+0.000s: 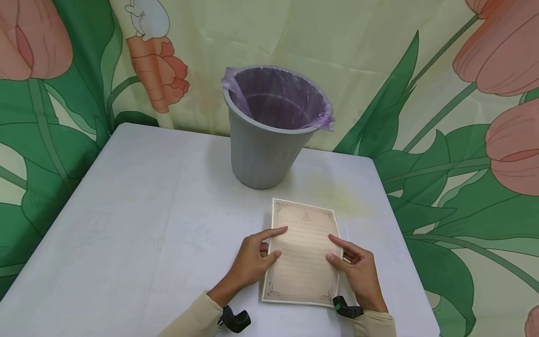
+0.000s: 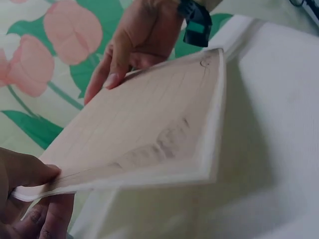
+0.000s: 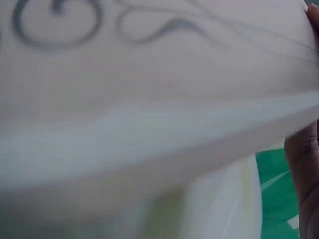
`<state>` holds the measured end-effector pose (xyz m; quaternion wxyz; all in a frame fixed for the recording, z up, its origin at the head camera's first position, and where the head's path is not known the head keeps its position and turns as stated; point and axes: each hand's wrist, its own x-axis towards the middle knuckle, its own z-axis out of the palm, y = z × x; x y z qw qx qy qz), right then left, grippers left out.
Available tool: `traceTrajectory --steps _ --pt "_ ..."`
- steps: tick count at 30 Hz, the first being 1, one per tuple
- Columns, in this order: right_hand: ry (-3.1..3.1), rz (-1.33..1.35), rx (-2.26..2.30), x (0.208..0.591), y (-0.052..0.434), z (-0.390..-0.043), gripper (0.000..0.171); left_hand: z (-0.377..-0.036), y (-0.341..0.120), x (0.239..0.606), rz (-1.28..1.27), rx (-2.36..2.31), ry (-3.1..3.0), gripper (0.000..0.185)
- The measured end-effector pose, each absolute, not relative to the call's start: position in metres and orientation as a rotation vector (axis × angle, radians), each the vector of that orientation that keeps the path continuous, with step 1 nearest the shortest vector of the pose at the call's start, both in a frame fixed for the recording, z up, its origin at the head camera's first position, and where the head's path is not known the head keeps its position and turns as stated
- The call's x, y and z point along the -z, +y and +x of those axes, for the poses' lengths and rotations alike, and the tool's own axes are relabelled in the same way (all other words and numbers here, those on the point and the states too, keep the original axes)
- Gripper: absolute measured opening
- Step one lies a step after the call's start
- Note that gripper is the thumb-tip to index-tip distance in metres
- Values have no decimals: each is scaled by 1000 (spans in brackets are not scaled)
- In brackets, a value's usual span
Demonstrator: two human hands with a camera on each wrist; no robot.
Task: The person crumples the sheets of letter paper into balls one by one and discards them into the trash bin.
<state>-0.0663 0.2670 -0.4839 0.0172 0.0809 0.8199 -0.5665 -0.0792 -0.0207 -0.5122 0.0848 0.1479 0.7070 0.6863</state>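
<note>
A beige lined sheet of paper [image 1: 303,248] with ornate corners lies on the white table [image 1: 147,210] in front of me. My left hand [image 1: 269,243] pinches its left edge. In the left wrist view the thumb [image 2: 27,172] sits on top of the sheet [image 2: 149,124] with fingers underneath, and the edge is raised a little. My right hand [image 1: 334,249] holds the right edge, index finger and thumb on the paper. The right wrist view is filled by the blurred sheet [image 3: 149,74] held just off the table, with a finger [image 3: 301,164] beside it.
A grey bin [image 1: 261,150] with a purple liner [image 1: 278,93] stands upright behind the paper, near the table's far edge. A flower-patterned cloth [image 1: 463,140] hangs behind and to both sides. The table's right edge runs close to my right hand.
</note>
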Motion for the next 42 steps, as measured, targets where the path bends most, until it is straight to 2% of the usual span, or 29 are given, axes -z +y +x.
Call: traceTrajectory --steps 12,28,42 --pt "2552 139 1889 481 229 -75 49 -74 -43 503 266 -2048 2406 62" --pt "2829 -55 1849 478 201 -80 24 -75 -55 508 199 -2050 2720 40" --pt "3073 -252 1746 477 177 -76 22 -70 -54 504 53 -2195 2498 39"
